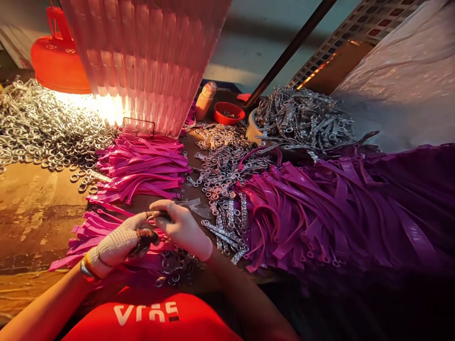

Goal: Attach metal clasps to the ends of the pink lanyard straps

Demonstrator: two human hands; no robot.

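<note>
My left hand point(122, 240) wears a white dotted work glove with dark, uncovered fingertips, and its fingers are curled closed. My right hand point(185, 231), in a thin pale covering, meets it with thumb and fingers pinched together. Between the two hands is a small dark piece, too small and too covered to name. Below them lie pink straps point(88, 229). A small heap of metal links point(176, 270) sits by the table's front edge, under my right wrist. Metal chain pieces point(227, 227) lie to the right of my right hand.
Purple straps point(302, 208) are piled at right, with metal pieces point(305, 118) heaped over a tub behind. A red bowl point(229, 113) and bottle point(205, 100) stand at back. At left, a red lamp point(60, 64) lights metal rings point(46, 123) beside a ribbed translucent panel point(145, 61).
</note>
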